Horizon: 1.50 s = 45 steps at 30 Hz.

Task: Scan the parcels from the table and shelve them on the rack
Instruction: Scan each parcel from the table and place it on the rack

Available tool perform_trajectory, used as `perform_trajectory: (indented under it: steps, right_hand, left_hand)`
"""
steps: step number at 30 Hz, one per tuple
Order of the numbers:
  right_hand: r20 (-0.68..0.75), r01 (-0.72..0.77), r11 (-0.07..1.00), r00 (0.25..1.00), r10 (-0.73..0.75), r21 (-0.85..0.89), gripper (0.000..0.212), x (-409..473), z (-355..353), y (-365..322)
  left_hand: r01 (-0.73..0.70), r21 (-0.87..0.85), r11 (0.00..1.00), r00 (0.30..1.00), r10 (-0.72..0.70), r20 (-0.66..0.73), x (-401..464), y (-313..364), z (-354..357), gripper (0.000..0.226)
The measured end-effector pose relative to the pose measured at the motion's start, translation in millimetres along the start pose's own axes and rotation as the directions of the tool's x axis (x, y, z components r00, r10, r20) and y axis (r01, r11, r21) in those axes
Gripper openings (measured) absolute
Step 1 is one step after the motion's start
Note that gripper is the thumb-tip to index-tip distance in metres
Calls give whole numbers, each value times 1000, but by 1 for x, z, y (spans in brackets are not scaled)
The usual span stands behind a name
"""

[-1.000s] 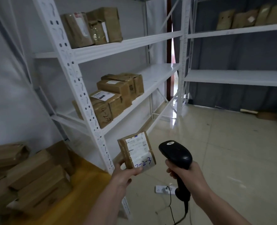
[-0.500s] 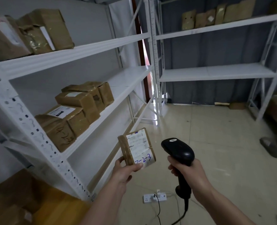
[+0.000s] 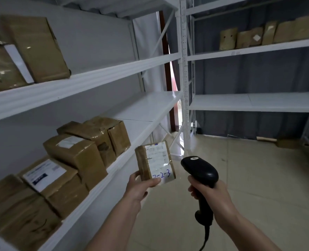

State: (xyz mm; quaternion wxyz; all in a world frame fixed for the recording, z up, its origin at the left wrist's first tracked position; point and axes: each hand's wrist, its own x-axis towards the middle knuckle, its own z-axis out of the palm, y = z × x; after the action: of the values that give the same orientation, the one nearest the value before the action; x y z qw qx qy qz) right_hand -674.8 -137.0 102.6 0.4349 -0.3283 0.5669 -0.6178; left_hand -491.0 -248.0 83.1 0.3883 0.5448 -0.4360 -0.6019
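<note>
We hold 1 parcel (image 3: 155,163), marked 7-2-3, in left hand (image 3: 139,187), fingers gripping its lower edge, beside rack (image 3: 99,187). Right hand (image 3: 211,194) grips 1 scanner (image 3: 200,171). Approx. 5 boxes (image 3: 77,156) on mid shelf.

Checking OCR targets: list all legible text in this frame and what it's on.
"2-2-3", handwritten in blue; first digit partly covered: label of the small parcel in the left hand.
Printed lines on that label: blurred.
Shelf parcel label: blurred.
Scanner badge, right hand: unreadable.
</note>
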Motion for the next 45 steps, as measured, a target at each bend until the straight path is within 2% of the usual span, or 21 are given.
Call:
perform_trajectory:
  steps: [8, 14, 19, 20, 23, 29, 35, 40, 45]
  right_hand:
    - [63, -19, 999, 998, 17, 30, 14, 92, 23, -10]
    - [240, 31, 999, 970, -40, 40, 11, 180, 63, -23]
    - [396, -5, 998, 918, -18, 56, 17, 261, 83, -33]
    - [414, -17, 998, 910, -8, 58, 20, 277, 84, -34]
    - [457, -35, 998, 889, 11, 43, 21, 319, 85, -41]
    - [562, -70, 996, 827, 22, 63, 16, 371, 93, -65]
    - [662, -98, 982, 748, -35, 163, 24, 378, 107, -96]
    - [755, -97, 959, 640, -146, 268, 49, 360, 112, -127]
    - [811, -92, 922, 514, -279, 376, 29, 337, 124, -163]
  left_hand:
    - [-13, 14, 1000, 999, 14, -47, 66, 25, 8, 77]
    - [-91, 13, 996, 970, 92, -224, 111, 50, 7, 77]
    - [-132, 29, 991, 928, 134, -348, 154, 73, 28, 87]
    - [-125, 39, 991, 920, 131, -371, 162, 77, 36, 84]
    - [-139, 67, 988, 885, 154, -439, 181, 95, 62, 56]
    - [-215, 180, 960, 729, 280, -624, 201, 125, 88, 70]
    - [-281, 330, 901, 563, 434, -704, 187, 152, 93, 73]
    - [-320, 522, 791, 357, 611, -707, 155, 183, 96, 82]
    - [-325, 674, 663, 163, 742, -651, 110, 212, 92, 73]
